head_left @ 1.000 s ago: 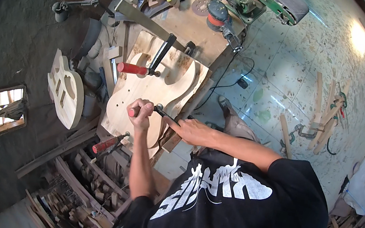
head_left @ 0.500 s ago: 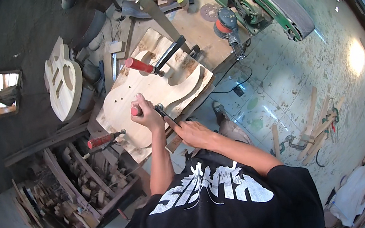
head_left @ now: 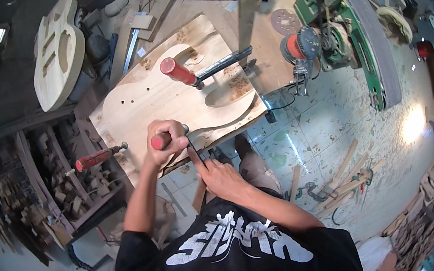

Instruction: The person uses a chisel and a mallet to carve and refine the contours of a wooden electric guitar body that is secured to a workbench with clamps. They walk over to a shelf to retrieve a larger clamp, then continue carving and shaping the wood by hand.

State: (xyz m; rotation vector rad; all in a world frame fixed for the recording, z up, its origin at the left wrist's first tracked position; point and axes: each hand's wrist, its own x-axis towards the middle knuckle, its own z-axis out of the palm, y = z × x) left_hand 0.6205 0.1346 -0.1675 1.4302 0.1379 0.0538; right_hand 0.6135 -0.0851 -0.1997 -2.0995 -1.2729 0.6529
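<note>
A pale wooden guitar body (head_left: 175,96) lies on a roughly cut board (head_left: 199,27) on the bench. My left hand (head_left: 165,140) is closed around the red handle of a bar clamp, at the near edge of the guitar body. Lower down, my right hand (head_left: 219,177) grips the same clamp's dark bar (head_left: 195,156); its fingers are partly hidden. Whether this clamp presses on the wood cannot be made out. A second red-handled clamp (head_left: 181,71) sits across the far part of the body, and a third clamp (head_left: 100,158) is at the board's left corner.
An orbital sander (head_left: 299,44) and a perforated sanding disc (head_left: 285,22) rest on the bench, beside a green belt sander (head_left: 346,43). Another guitar body (head_left: 60,55) stands at the left. Below it is a rack of wood offcuts (head_left: 64,175). Wood strips (head_left: 347,179) and clamps lie on the floor.
The view has shifted, so the bench scene sits differently. My hands and the held clamp have moved nearer the guitar body's near edge, away from its small holes. Both hands keep their grip.
</note>
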